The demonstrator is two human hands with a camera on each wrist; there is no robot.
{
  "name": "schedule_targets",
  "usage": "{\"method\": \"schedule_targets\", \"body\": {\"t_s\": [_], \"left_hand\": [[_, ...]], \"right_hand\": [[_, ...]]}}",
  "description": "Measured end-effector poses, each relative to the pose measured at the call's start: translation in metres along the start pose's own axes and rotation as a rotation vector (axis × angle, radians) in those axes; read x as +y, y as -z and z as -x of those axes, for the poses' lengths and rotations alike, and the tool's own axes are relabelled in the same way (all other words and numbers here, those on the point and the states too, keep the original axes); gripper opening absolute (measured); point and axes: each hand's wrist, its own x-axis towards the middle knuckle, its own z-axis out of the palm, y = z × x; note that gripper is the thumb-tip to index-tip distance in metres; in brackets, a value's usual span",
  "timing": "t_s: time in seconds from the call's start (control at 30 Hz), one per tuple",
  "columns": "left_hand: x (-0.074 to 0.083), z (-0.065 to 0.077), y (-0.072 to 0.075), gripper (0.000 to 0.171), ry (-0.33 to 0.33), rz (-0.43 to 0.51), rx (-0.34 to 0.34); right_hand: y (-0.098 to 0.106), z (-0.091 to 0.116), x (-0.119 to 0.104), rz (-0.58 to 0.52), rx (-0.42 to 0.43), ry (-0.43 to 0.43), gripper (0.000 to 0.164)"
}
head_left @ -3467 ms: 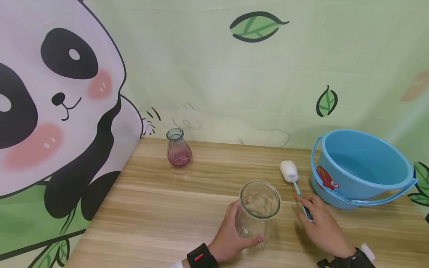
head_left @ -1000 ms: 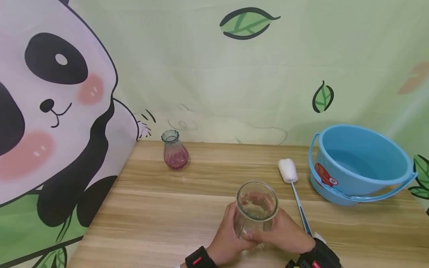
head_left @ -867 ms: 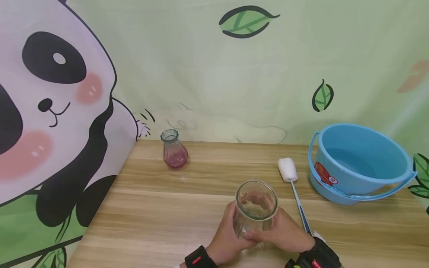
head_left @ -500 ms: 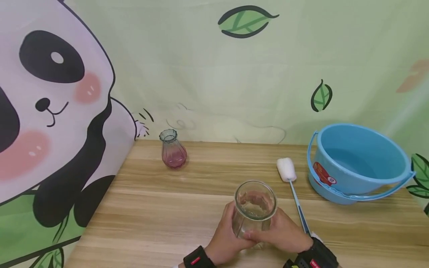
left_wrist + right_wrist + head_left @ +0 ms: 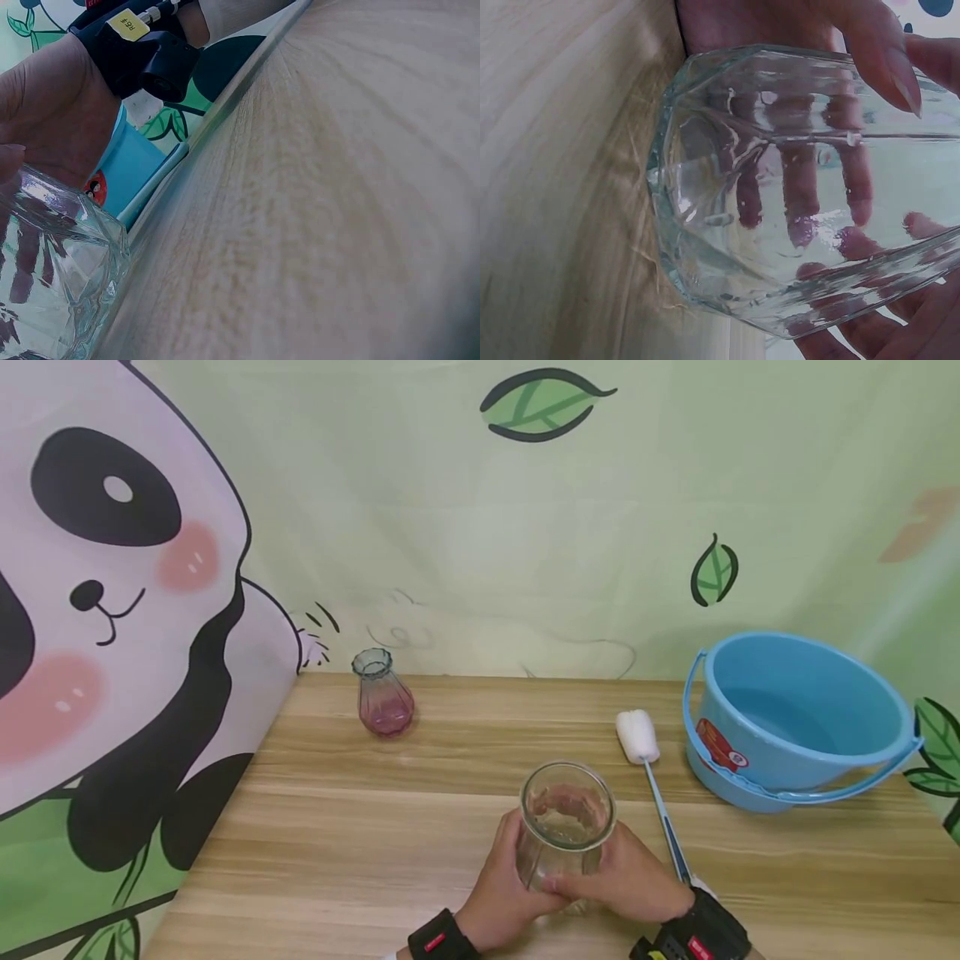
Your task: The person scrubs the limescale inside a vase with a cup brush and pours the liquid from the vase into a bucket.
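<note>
Both hands hold a clear faceted glass vase (image 5: 567, 835) at the front middle of the wooden table. My left hand (image 5: 504, 893) wraps its left side. My right hand (image 5: 637, 881) grips the opposite side, its thumb across the front of the glass. In the right wrist view, fingers show through the glass of the vase (image 5: 780, 195), whose base is right at the tabletop. A sponge bottle brush (image 5: 637, 737) with a white head and thin blue handle lies to the right; the handle's end is hidden behind the right wrist.
A light blue bucket (image 5: 795, 768) with its handle folded down stands at the right. Toward the back left is a small ribbed vase (image 5: 386, 697), grey-blue above and pink below. A panda-and-leaf printed cloth (image 5: 450, 527) hangs along the table's (image 5: 337, 860) back edge.
My right hand has let go of the bottle brush, leaving it on the table, and moved left to grip the glass vase. Over the last second the hands stay put while the view shifts slightly.
</note>
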Motion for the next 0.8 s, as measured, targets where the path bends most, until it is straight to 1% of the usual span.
{"method": "schedule_targets", "body": {"t_s": [0.13, 0.33, 0.63, 0.73, 0.8], "left_hand": [[0.000, 0.000, -0.001, 0.096, 0.007, 0.009, -0.004], [0.000, 0.001, -0.001, 0.097, 0.011, 0.017, -0.005], [0.000, 0.000, -0.001, 0.096, 0.002, 0.001, 0.000], [0.005, 0.000, 0.000, 0.096, -0.005, -0.006, 0.005], [0.012, 0.001, 0.001, 0.096, -0.011, -0.003, 0.008]], "right_hand": [[0.000, 0.000, 0.003, -0.019, -0.003, -0.007, 0.075], [-0.001, 0.000, 0.010, -0.018, 0.003, -0.006, 0.076], [-0.002, -0.002, 0.037, -0.037, 0.016, -0.051, 0.078], [-0.001, -0.002, 0.041, -0.042, 0.011, -0.059, 0.078], [-0.001, -0.002, 0.041, -0.038, 0.007, -0.049, 0.077]]}}
